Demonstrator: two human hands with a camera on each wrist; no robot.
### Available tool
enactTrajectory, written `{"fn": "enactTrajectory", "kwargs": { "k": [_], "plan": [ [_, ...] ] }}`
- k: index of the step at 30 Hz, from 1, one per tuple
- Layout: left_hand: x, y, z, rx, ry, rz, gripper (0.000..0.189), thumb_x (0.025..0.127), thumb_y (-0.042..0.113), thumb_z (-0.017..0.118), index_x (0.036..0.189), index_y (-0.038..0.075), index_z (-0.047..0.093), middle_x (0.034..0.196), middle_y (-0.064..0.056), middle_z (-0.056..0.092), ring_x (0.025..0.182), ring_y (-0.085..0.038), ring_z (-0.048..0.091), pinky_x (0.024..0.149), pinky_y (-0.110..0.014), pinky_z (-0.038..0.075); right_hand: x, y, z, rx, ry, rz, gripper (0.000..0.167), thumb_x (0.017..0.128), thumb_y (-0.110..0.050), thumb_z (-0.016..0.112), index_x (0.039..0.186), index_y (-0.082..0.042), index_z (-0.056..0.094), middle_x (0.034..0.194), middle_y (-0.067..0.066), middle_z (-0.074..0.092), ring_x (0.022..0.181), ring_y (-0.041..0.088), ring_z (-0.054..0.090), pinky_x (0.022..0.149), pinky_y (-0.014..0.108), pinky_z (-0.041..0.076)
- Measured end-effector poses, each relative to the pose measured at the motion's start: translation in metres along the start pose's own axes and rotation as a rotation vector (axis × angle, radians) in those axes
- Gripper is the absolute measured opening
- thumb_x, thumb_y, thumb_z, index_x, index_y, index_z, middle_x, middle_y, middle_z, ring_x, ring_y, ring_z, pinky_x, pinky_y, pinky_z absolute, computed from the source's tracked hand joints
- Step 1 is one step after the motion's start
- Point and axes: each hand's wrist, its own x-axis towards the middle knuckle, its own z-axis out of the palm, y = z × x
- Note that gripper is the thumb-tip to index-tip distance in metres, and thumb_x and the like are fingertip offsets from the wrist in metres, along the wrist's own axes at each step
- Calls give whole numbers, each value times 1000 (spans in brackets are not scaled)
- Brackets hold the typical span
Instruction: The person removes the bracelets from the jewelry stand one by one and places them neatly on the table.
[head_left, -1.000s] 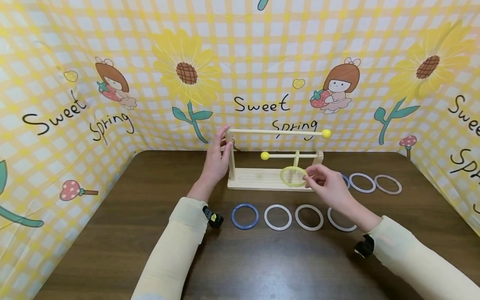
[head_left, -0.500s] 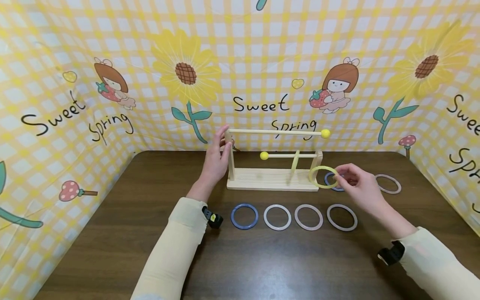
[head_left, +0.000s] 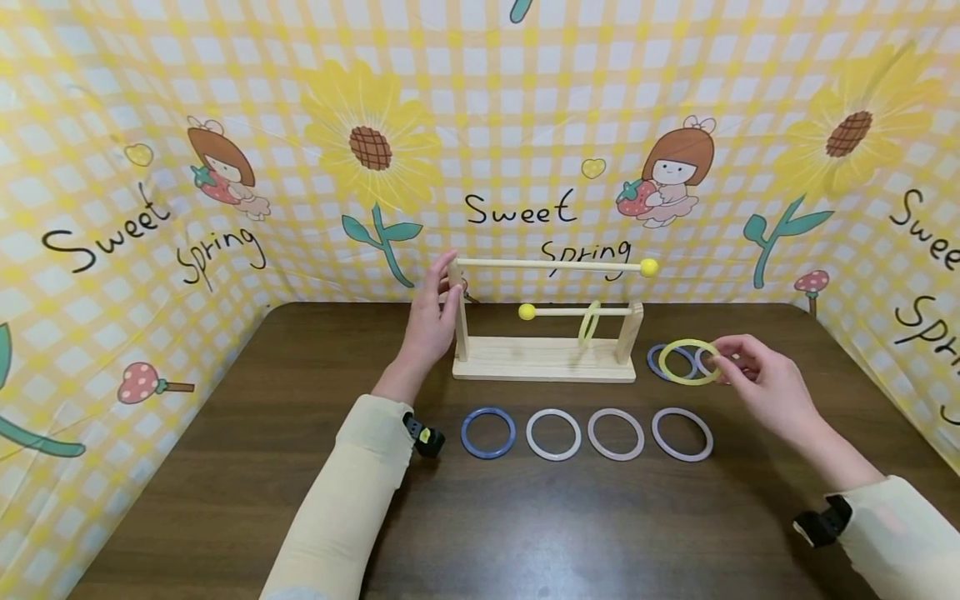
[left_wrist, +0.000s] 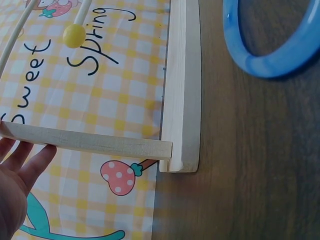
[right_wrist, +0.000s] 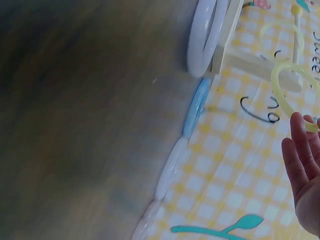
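Note:
My right hand (head_left: 768,383) pinches a yellow ring (head_left: 666,375) at its right edge, thumb against fingers. In the head view that ring overlaps a blue ring (head_left: 655,363) and a pale ring, right of the wooden stand (head_left: 540,369). A second yellow ring (head_left: 584,332) hangs on the stand's lower rod (head_left: 555,312), which ends in a yellow ball. My left hand (head_left: 430,321) rests its fingers against the stand's taller left post (left_wrist: 95,142). From that post the upper rod (head_left: 555,265) runs right to another yellow ball (head_left: 648,267).
In front of the stand lie, in a row, a blue ring (head_left: 488,457), a white ring (head_left: 553,457), a pale pink ring (head_left: 617,457) and a pale lilac ring (head_left: 682,458). A checked cloth (head_left: 510,108) hangs behind the brown table (head_left: 525,533).
My right hand has carried the yellow ring rightward, from in front of the stand to over the rings at its right. My left hand stays at the post.

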Motion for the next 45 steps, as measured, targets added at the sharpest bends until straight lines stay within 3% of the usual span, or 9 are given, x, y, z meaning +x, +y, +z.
{"fn": "enactTrajectory", "kwargs": {
  "k": [8, 15, 21, 25, 33, 40, 45],
  "plan": [
    [-1, -2, 0, 1, 3, 12, 46, 103, 4, 45, 145, 16, 33, 133, -24, 49, 112, -38, 57, 84, -50, 51, -17, 15, -15, -53, 19, 11, 18, 89, 5, 66, 106, 2, 63, 73, 7, 65, 61, -8, 54, 49, 16, 37],
    [0, -4, 1, -4, 13, 31, 45, 102, 3, 45, 144, 12, 34, 130, -24, 51, 110, -39, 57, 83, -50, 51, -21, 27, -31, -80, 2, -5, 22, 89, 6, 66, 110, 0, 64, 83, -28, 57, 63, -7, 56, 50, 14, 41],
    [-1, -3, 0, 3, 9, 17, 46, 103, 4, 45, 145, 16, 33, 131, -24, 50, 111, -38, 57, 82, -50, 51, -19, 34, -36, -148, -54, -75, 23, 87, 6, 68, 108, -4, 64, 76, -10, 62, 60, -1, 56, 51, 14, 39],
    [-2, -3, 0, -1, 9, 19, 46, 103, 4, 45, 145, 17, 33, 131, -24, 50, 111, -40, 56, 84, -50, 51, -18, 39, -36, -190, -108, -71, 23, 86, 7, 68, 105, -5, 63, 72, -3, 63, 59, 3, 55, 51, 16, 37],
    [0, -3, 1, -6, 3, 32, 47, 103, 5, 45, 146, 19, 33, 130, -24, 50, 111, -39, 57, 85, -50, 51, -21, 50, -39, -206, -267, -29, 14, 90, 2, 66, 102, -4, 64, 63, -12, 54, 56, 2, 50, 49, 24, 36],
    [0, -1, 1, -11, 5, 19, 47, 103, 4, 45, 146, 19, 33, 130, -24, 50, 112, -39, 56, 86, -50, 50, -23, 59, -41, -202, -329, -9, 13, 90, 2, 65, 100, -6, 64, 62, -13, 52, 55, 2, 48, 48, 25, 37],
    [0, -1, 0, -6, 3, 12, 47, 103, 4, 45, 146, 19, 33, 131, -24, 50, 112, -38, 56, 86, -50, 50, -23, 63, -41, -174, -393, -36, 15, 88, 5, 66, 100, -4, 63, 70, -12, 58, 55, 0, 46, 48, 24, 38]
  ]
}}
